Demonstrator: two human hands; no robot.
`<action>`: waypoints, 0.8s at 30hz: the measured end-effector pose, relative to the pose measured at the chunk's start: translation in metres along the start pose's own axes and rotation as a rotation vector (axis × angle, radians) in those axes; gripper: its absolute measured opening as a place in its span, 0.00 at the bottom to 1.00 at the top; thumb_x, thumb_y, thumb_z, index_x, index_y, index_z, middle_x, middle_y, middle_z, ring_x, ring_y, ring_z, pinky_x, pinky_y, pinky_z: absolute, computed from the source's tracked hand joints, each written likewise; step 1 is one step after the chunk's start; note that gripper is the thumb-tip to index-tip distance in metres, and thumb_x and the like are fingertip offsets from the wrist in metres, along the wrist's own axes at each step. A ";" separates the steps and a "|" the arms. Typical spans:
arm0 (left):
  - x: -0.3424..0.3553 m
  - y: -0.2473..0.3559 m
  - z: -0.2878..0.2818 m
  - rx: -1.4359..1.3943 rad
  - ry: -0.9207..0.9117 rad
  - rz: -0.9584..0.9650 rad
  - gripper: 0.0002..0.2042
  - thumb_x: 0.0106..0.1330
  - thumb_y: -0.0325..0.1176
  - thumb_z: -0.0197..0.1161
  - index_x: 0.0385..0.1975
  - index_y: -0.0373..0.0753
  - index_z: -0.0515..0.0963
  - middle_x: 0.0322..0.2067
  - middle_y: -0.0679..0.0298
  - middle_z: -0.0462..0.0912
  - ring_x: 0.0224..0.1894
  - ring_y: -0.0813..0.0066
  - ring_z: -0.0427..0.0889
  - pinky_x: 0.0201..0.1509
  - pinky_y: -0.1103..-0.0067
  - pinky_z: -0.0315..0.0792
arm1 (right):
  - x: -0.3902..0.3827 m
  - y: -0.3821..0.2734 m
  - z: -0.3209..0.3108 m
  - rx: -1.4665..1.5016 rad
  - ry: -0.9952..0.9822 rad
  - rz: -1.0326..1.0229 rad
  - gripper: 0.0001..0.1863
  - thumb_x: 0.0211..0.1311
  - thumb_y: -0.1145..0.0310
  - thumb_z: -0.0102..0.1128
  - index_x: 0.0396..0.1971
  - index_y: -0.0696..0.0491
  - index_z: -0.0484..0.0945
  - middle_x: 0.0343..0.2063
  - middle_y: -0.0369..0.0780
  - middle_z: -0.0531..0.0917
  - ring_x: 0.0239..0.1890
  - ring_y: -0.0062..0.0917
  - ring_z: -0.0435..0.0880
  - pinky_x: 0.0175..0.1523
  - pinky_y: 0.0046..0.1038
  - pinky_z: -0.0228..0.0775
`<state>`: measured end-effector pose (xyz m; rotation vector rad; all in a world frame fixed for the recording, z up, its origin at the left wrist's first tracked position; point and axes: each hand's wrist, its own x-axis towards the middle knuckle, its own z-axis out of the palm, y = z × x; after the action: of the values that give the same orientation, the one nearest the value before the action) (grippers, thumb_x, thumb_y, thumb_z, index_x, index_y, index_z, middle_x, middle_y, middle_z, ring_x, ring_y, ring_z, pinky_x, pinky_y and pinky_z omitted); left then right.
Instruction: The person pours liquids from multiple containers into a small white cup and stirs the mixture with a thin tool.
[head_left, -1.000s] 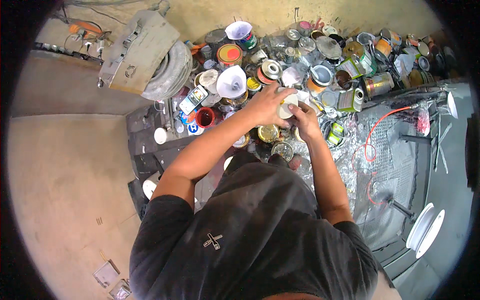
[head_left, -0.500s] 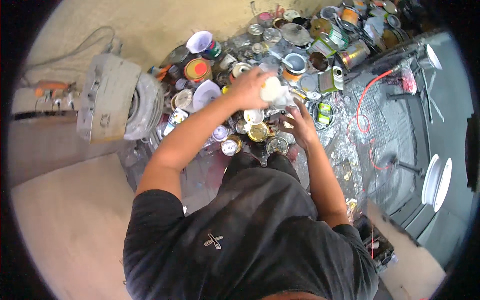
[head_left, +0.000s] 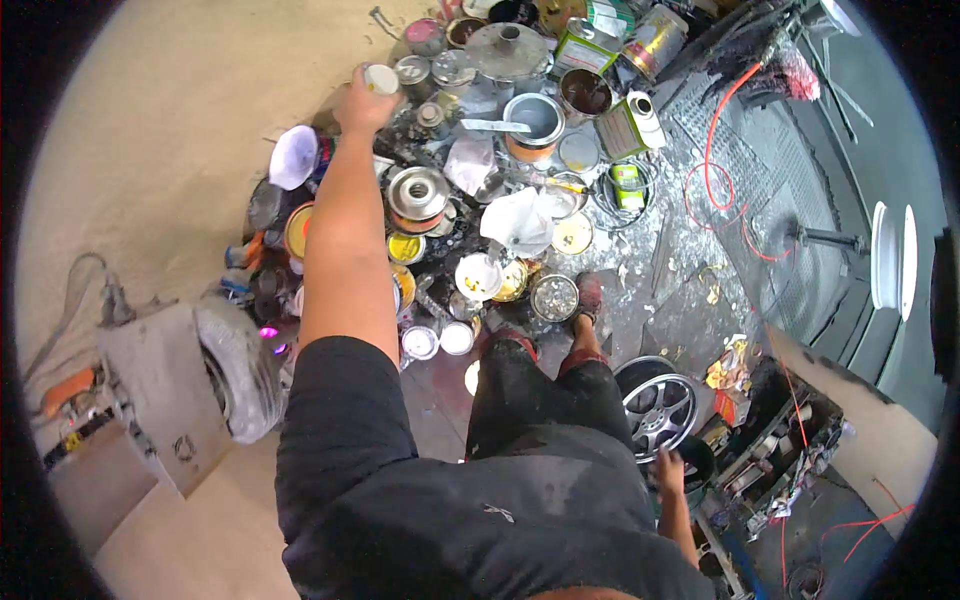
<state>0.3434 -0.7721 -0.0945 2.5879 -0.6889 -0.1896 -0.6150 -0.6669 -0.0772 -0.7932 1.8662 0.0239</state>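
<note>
My left arm reaches far forward to the back left of the crowded floor. My left hand (head_left: 363,108) is closed around a small round container (head_left: 380,79) with a pale top, beside several lidded tins. My right hand (head_left: 669,470) hangs low at my right side, next to a silver spoked wheel rim (head_left: 662,410); its fingers are too small and blurred to read. A crumpled white sheet (head_left: 520,222) lies between the tins in front of me. Near it are a silver-lidded can (head_left: 418,196) and a grey paint can (head_left: 534,120) with a pale flat stick across its top.
Open tins, among them a white-rimmed one (head_left: 479,276) and a glass-like lid (head_left: 554,297), stand close to my feet. A rectangular metal can (head_left: 630,126) stands at the right. A red hose (head_left: 721,160) curls over the floor. A grey machine (head_left: 165,395) sits at the left.
My left hand has moved far forward and left with the pale-topped container. My right hand has left the white sheet and dropped back to the lower right. The view has shifted.
</note>
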 end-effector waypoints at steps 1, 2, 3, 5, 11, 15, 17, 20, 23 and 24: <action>0.005 -0.006 0.010 0.112 0.008 -0.015 0.47 0.49 0.57 0.78 0.70 0.52 0.65 0.59 0.46 0.79 0.61 0.45 0.78 0.63 0.56 0.73 | -0.008 0.026 -0.009 -0.079 -0.017 0.024 0.22 0.69 0.53 0.67 0.48 0.58 0.79 0.30 0.37 0.83 0.20 0.22 0.78 0.22 0.29 0.69; 0.009 -0.012 0.020 0.224 0.017 -0.030 0.46 0.49 0.58 0.77 0.70 0.54 0.65 0.60 0.49 0.79 0.61 0.45 0.78 0.62 0.55 0.74 | -0.018 0.051 -0.019 -0.160 -0.035 0.047 0.21 0.69 0.54 0.68 0.47 0.57 0.79 0.30 0.37 0.83 0.20 0.22 0.79 0.21 0.29 0.69; 0.012 -0.018 0.037 0.200 0.001 -0.138 0.47 0.49 0.58 0.78 0.71 0.60 0.62 0.61 0.56 0.78 0.67 0.55 0.73 0.69 0.43 0.60 | -0.030 0.090 -0.040 -0.201 -0.104 -0.043 0.20 0.68 0.56 0.69 0.48 0.57 0.79 0.30 0.36 0.83 0.21 0.22 0.79 0.22 0.28 0.69; 0.019 -0.023 0.055 0.206 0.033 -0.166 0.48 0.48 0.59 0.78 0.71 0.60 0.62 0.62 0.55 0.77 0.68 0.54 0.72 0.68 0.43 0.60 | -0.039 0.116 -0.036 -0.220 -0.175 -0.126 0.20 0.68 0.57 0.69 0.49 0.56 0.79 0.30 0.36 0.83 0.21 0.22 0.80 0.23 0.27 0.70; 0.030 -0.038 0.091 0.396 0.107 -0.238 0.53 0.44 0.63 0.79 0.73 0.60 0.59 0.68 0.50 0.70 0.71 0.45 0.67 0.69 0.40 0.57 | -0.018 0.015 0.018 -0.183 -0.150 0.031 0.12 0.70 0.62 0.66 0.38 0.56 0.77 0.25 0.33 0.80 0.24 0.18 0.76 0.28 0.24 0.67; 0.034 -0.040 0.077 0.582 0.012 -0.136 0.55 0.49 0.64 0.75 0.77 0.58 0.53 0.72 0.49 0.66 0.72 0.43 0.65 0.71 0.42 0.55 | 0.024 -0.075 0.033 -0.381 -0.197 -0.221 0.18 0.71 0.61 0.65 0.53 0.57 0.76 0.35 0.33 0.79 0.30 0.16 0.76 0.32 0.20 0.67; 0.027 -0.034 0.055 0.565 -0.083 -0.167 0.55 0.52 0.64 0.71 0.79 0.58 0.49 0.72 0.49 0.65 0.73 0.46 0.65 0.73 0.45 0.54 | 0.027 -0.125 0.056 -0.343 -0.162 -0.425 0.21 0.73 0.62 0.63 0.58 0.58 0.75 0.40 0.34 0.82 0.38 0.17 0.78 0.41 0.22 0.72; 0.015 -0.019 0.002 0.428 0.075 -0.240 0.49 0.57 0.56 0.72 0.76 0.43 0.57 0.69 0.45 0.68 0.70 0.46 0.68 0.69 0.54 0.63 | 0.054 -0.167 0.063 -0.383 -0.278 -0.441 0.24 0.73 0.64 0.64 0.62 0.59 0.74 0.43 0.35 0.83 0.41 0.18 0.79 0.45 0.22 0.72; -0.049 0.034 -0.071 -0.092 0.213 -0.125 0.55 0.57 0.55 0.74 0.79 0.44 0.46 0.78 0.41 0.43 0.78 0.36 0.47 0.76 0.51 0.60 | 0.075 -0.203 0.087 -0.578 -0.354 -0.550 0.25 0.69 0.62 0.67 0.58 0.64 0.75 0.49 0.46 0.86 0.49 0.27 0.86 0.56 0.30 0.76; -0.078 0.034 -0.089 -0.154 0.299 -0.048 0.55 0.59 0.57 0.72 0.80 0.45 0.43 0.79 0.44 0.40 0.79 0.36 0.42 0.76 0.49 0.59 | 0.074 -0.226 0.098 -0.725 -0.369 -0.690 0.25 0.69 0.61 0.67 0.58 0.63 0.76 0.49 0.48 0.87 0.49 0.33 0.88 0.56 0.32 0.77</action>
<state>0.2831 -0.7245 0.0016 2.4162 -0.4836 0.1243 -0.4318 -0.8449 -0.1064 -1.7651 1.1388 0.3981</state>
